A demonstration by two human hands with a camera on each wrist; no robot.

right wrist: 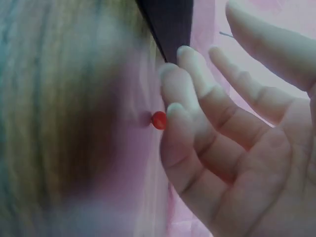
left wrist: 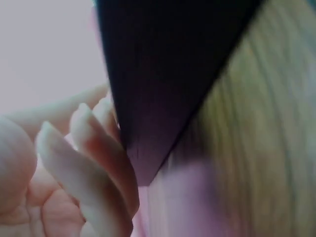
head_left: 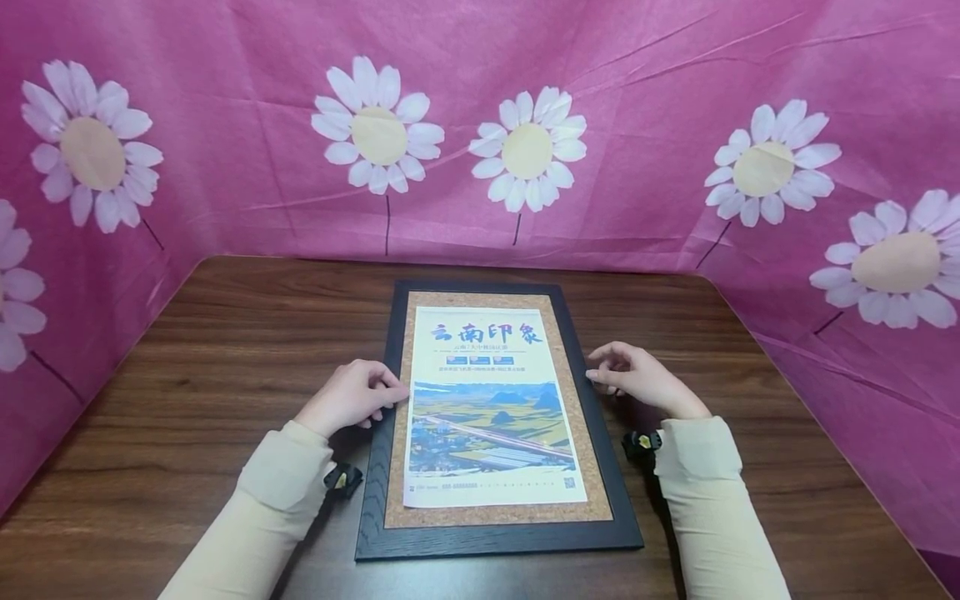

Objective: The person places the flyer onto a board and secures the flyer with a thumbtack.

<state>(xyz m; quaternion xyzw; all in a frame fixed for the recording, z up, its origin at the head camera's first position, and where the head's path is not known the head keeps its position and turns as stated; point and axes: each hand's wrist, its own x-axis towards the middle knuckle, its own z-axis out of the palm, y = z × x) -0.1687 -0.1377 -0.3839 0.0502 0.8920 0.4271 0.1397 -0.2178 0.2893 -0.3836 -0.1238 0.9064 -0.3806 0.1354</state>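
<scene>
A white poster (head_left: pixel 491 433) with purple characters and a landscape picture lies on the cork board (head_left: pixel 525 514), inside its black frame (head_left: pixel 495 540). My left hand (head_left: pixel 358 393) reaches over the frame's left side, with thumb and index fingertips at the poster's left edge. Its other fingers bend beside the frame's outer edge (left wrist: pixel 143 89) in the left wrist view. My right hand (head_left: pixel 637 379) is at the frame's right side, fingers loosely bent. In the right wrist view its thumb (right wrist: pixel 271 39) stands apart from the fingers. A small round red thing (right wrist: pixel 159 120) shows beside those fingers.
The framed board lies on a dark wood-grain table (head_left: pixel 247 367). A pink cloth (head_left: pixel 637 67) printed with white daisies hangs around its back and sides. Black wrist bands (head_left: pixel 343 481) sit over the pale sleeves (head_left: pixel 277 483).
</scene>
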